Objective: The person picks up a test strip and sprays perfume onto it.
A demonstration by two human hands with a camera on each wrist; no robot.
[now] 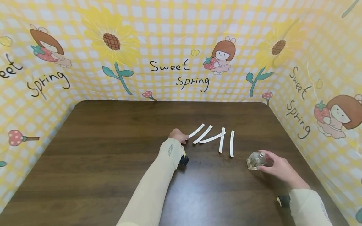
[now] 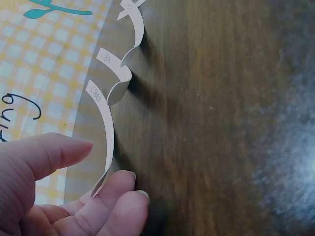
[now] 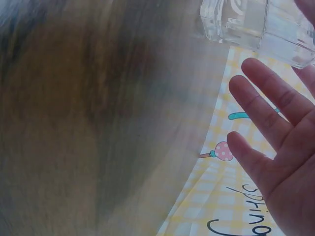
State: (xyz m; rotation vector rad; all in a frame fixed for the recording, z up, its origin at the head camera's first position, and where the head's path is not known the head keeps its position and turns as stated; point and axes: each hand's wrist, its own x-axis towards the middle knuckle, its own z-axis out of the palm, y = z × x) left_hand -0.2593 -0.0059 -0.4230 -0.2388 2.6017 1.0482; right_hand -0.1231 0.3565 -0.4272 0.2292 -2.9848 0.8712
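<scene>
Several narrow white paper strips with small printing at one end lie on the brown table. My left hand (image 1: 178, 136) is at the near end of the leftmost strip (image 1: 196, 131). In the left wrist view, that curved strip (image 2: 109, 132) meets the fingers at its lower end, while the thumb (image 2: 74, 150) stands apart from it. On the right, my right hand (image 1: 278, 165) holds a clear faceted glass bottle (image 1: 255, 161) between thumb and forefinger. The right wrist view shows part of the bottle (image 3: 241, 22), with the other fingers (image 3: 268, 93) spread below it.
Two of the strips (image 1: 222, 141) cross near their printed ends, and another strip (image 1: 232, 144) lies to their right. A yellow checked cloth (image 1: 169, 37) with printed flowers and figures rises around the table (image 1: 113, 122). A dark camera (image 1: 184, 160) is strapped at the left wrist.
</scene>
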